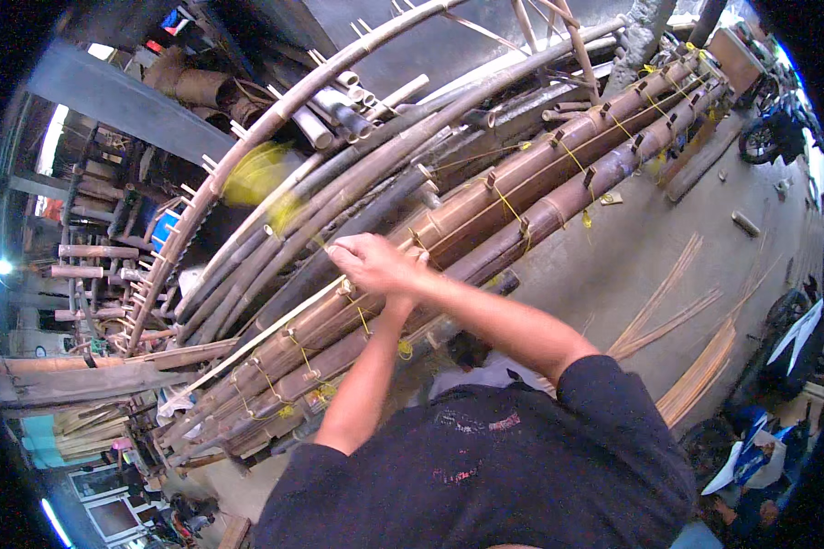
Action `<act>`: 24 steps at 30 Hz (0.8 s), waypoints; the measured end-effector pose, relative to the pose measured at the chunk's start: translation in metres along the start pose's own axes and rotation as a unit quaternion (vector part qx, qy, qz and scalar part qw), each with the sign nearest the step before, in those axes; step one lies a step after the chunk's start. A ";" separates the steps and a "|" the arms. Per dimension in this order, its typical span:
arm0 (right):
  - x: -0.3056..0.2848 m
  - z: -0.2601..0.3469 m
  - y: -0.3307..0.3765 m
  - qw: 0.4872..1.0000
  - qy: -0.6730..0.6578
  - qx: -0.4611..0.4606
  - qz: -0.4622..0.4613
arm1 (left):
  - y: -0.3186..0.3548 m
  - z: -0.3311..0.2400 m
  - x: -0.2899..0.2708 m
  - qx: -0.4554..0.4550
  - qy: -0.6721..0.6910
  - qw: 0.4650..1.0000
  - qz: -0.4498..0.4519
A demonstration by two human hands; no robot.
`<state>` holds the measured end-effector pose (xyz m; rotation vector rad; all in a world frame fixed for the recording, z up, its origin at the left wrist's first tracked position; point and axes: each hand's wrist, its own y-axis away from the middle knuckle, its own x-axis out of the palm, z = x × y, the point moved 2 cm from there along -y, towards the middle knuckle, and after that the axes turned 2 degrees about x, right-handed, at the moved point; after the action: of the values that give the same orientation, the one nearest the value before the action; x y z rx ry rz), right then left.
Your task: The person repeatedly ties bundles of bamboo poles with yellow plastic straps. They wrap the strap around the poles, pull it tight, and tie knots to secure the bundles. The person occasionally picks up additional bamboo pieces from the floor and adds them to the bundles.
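Cluttered workshop space fills the left edge, where short bamboo offcuts (92, 252) lie stacked on racks and a rough wooden plank (73, 375) juts out low down. Next to these, a long pale curved pole (275, 119) studded with small pegs arches upward across the scene. Beneath that arch runs a bundle of thick brown bamboo poles (522, 197), laid side by side, pegged and bound with yellow string (513, 209) at several points. A blurred yellow shape (256, 174) shows behind the grey poles.

Near the middle, the person's left hand (395, 306) comes up under the other wrist and lies against the brown poles; its grip is hidden, so whether it holds anything cannot be told. The right hand (371, 261) rests on top of the bundle, fingers curled in a narrow pinch around what looks like a thin pale strip or string at a peg. Both forearms rise from a dark shirt (485, 467) at the bottom.

Further right, thin bamboo strips (696, 366) lie spread on the concrete floor (632, 247), and parked motorbikes (778, 128) stand at the far edge.
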<state>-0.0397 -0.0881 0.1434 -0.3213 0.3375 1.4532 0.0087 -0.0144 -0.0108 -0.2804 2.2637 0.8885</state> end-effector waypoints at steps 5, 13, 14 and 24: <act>-0.030 -0.119 0.006 0.863 0.446 0.156 -0.178 | 0.030 -0.049 0.012 0.086 0.006 0.982 -0.167; 0.025 -0.085 0.148 0.983 0.148 0.014 0.108 | 0.034 -0.047 0.011 0.069 0.001 0.961 -0.268; 0.050 -0.111 0.163 0.969 0.215 -0.119 0.016 | 0.039 -0.053 0.007 0.072 0.036 0.959 -0.271; 0.050 -0.100 0.177 0.986 -0.061 -0.004 -0.157 | -0.072 -0.027 -0.049 0.079 0.012 0.928 -0.363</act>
<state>-0.2146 -0.0679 0.0299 -0.2764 0.1733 1.1580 0.0614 -0.0877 -0.0010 -0.9764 1.9871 0.3069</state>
